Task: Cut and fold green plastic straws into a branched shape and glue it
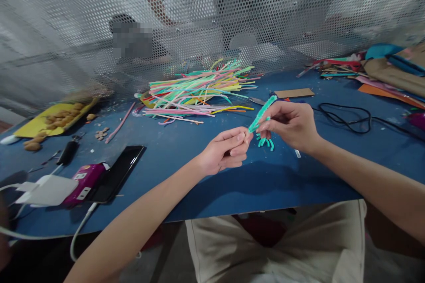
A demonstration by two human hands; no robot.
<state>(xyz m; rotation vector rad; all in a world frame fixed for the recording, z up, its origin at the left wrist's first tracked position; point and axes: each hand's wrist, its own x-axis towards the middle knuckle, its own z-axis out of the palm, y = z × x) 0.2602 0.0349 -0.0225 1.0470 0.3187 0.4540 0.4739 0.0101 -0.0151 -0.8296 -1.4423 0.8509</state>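
Nuts, brown and rounded, lie heaped on a flat yellow tray (31, 127) far to the left of both hands, at the back edge of the blue desk (186, 177); a few more nuts (32, 146) sit loose on the desk just beside the tray. Nearer the person, and well left of the left hand, a white plug adapter (49, 189) touches a magenta box-shaped device (84, 182), and a black smartphone (116, 174) lies slanted against that device with a white cable running off the desk edge.

Behind the hands, toward the perforated metal screen (212, 17), a loose pile of pastel fuzzy craft stems (199, 90) lies spread on the bare desk in pink, green, yellow and blue, held by no container.

The left hand (224, 150) is curled, its thumb and fingertips pinched on the lower end of a teal fuzzy craft stem (262, 112). The right hand (288, 126), just right of it, grips the same stem a little higher with thumb and forefinger. The stem slants up and back from between the two hands, above the desk, and short teal loops hang below the right hand's fingers.

Right of the right hand, a black cord (348, 117) loops across the desk, and farther right and back lies a stack of coloured paper sheets (392, 75).
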